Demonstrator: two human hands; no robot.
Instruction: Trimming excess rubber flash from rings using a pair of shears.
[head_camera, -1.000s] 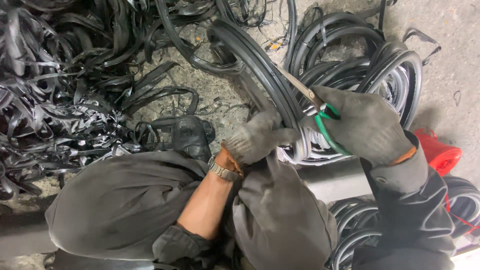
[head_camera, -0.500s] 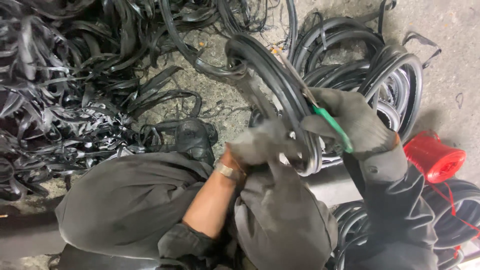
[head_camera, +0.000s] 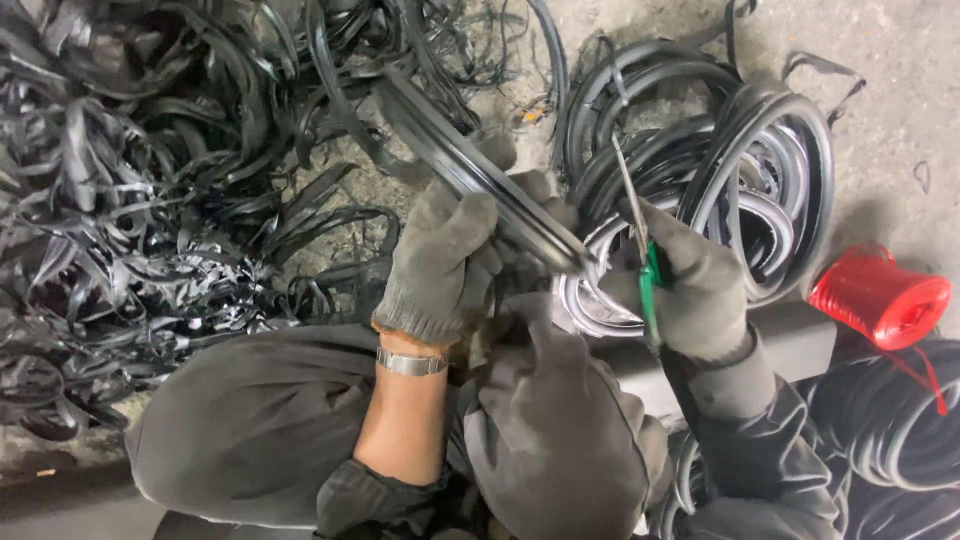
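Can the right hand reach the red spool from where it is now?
Probably yes: the red spool lies in the open beside the right hand, nothing between, but that hand holds a green-handled blade.

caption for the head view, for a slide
Gloved left hand grips a black rubber strip; gloved right hand holds green-handled scissors beside it.

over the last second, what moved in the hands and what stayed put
The left hand slid higher along the black rubber strip, which now slants up to the left. The right hand turned the green-handled knife from lying across the strip to blade pointing up. Both grips held. The red spool, rubber coils and scrap pile stayed put.
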